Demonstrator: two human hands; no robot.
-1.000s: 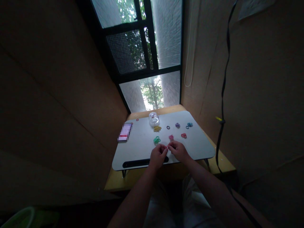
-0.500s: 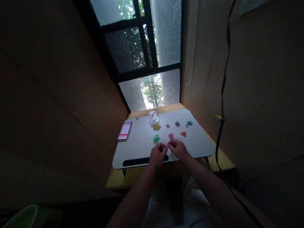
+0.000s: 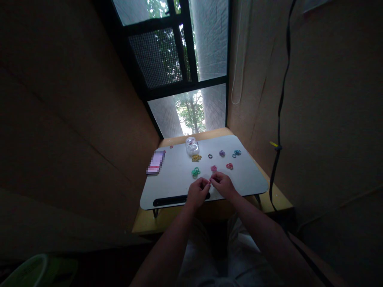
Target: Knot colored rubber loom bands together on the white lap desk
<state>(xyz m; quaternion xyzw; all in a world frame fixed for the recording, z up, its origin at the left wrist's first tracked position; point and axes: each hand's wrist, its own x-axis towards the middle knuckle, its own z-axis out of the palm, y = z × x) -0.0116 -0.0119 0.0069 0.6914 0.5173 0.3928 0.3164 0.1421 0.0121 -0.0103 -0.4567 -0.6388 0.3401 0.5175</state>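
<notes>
Above the near part of the white lap desk point(image 3: 173, 175), my left hand point(image 3: 198, 191) and my right hand point(image 3: 222, 184) meet fingertip to fingertip. Both are closed in a pinch on a small pink-red hair tie point(image 3: 210, 182), mostly hidden by the fingers. Just beyond my right hand lies a pile of pink hair ties point(image 3: 213, 168). Green hair ties point(image 3: 195, 172) are heaped past my left hand. Farther back are yellow hair ties point(image 3: 196, 158), a single dark hair tie point(image 3: 210, 156), purple ones point(image 3: 222, 153), red ones point(image 3: 229, 166) and blue ones point(image 3: 237, 152).
A clear plastic jar point(image 3: 192, 147) stands at the desk's back edge. At the left lies a phone point(image 3: 155, 162) with a pixelated screen. A black slot strip point(image 3: 170, 200) runs along the front. To the right, a dark cord point(image 3: 280, 111) hangs beside the wall.
The view has shifted slightly, so everything sits a little higher and farther left. Both hands keep pinching at the same spot over the desk, with only slight finger movement. The piles look the same.
</notes>
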